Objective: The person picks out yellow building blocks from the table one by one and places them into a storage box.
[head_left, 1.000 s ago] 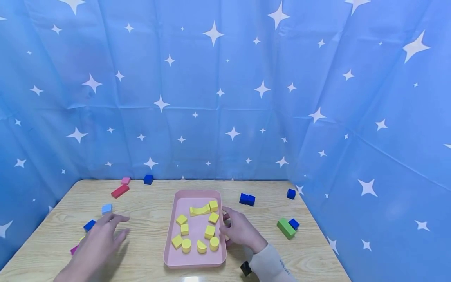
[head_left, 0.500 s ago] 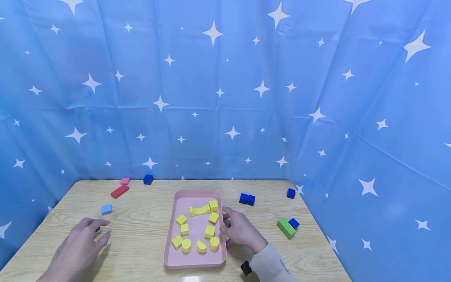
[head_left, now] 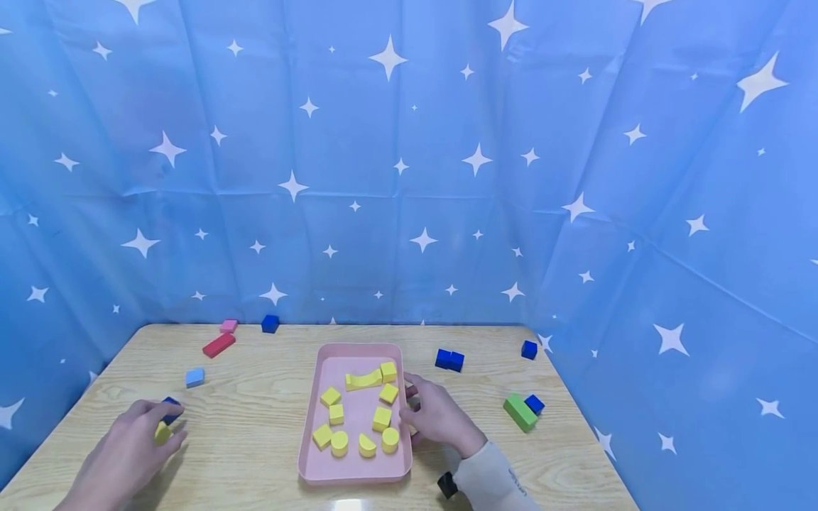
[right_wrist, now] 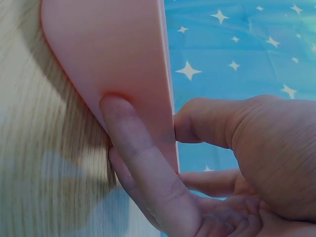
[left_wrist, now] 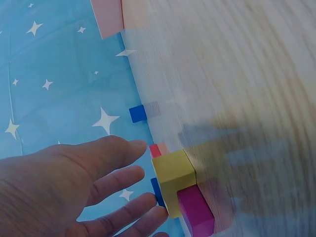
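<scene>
My left hand [head_left: 121, 451] reaches over the left side of the table, its fingers spread loosely. Close to its fingertips stands a yellow block [left_wrist: 175, 170], with a magenta block [left_wrist: 196, 212] against it. A dark blue block [head_left: 170, 407] lies just beyond the yellow one. In the head view the left hand hides the magenta block. My right hand [head_left: 441, 419] holds the right wall of a pink tray [head_left: 364, 477]: the thumb is at the rim and a finger presses the outer wall. Several yellow blocks lie inside the tray, among them a cylinder [head_left: 339, 443] and an arch-shaped piece [head_left: 363, 380].
Left of the tray lie a light blue block [head_left: 194, 377], a red block [head_left: 219, 345], a pink block [head_left: 228, 326] and a blue block [head_left: 270, 323]. Two blue blocks [head_left: 450, 360] and a green block [head_left: 520, 412] sit to its right. A starry blue curtain [head_left: 358, 163] hangs behind the table.
My left hand has moved left and back toward me, and now lies beside the yellow block, showing that block and the dark blue one. The right hand and tray stay in place.
</scene>
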The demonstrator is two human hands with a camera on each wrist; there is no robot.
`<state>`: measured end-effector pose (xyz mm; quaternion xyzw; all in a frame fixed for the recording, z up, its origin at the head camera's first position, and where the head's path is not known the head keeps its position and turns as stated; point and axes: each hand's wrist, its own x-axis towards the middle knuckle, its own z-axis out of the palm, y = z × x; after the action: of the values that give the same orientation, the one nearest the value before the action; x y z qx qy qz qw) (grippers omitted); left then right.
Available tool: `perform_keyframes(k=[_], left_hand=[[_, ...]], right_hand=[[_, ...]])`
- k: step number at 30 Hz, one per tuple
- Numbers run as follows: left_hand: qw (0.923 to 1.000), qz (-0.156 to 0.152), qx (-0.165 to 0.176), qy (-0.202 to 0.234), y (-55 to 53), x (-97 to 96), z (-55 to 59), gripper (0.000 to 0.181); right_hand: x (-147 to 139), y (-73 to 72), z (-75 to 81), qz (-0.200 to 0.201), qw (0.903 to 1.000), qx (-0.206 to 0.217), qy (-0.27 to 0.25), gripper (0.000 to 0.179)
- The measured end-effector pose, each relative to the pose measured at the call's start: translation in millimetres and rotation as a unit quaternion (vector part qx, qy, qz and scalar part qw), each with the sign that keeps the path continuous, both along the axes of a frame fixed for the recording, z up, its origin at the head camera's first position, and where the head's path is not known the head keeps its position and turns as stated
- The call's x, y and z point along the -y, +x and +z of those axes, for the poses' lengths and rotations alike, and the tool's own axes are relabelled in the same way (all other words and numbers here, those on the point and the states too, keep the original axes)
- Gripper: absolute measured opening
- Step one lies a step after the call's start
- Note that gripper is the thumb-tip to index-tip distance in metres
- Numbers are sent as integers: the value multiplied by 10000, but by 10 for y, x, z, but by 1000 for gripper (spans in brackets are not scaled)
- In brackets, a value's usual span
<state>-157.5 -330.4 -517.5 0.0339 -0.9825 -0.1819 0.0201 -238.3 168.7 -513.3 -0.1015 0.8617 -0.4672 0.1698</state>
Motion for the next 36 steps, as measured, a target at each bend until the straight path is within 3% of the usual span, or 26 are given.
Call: perform_keyframes(k=[10,22,36], left_hand=[[9990,72,413,150,19,93,-9,56],[9996,70,256,113,41,74,-40,45],[9993,88,368,45,41,78,-50,47]], right_hand=[[11,6,20,50,10000,-10,30,77],[9,-12,-5,-18,10000,-36,91,78],[5,-11,6,9,9999,-43,142,78]])
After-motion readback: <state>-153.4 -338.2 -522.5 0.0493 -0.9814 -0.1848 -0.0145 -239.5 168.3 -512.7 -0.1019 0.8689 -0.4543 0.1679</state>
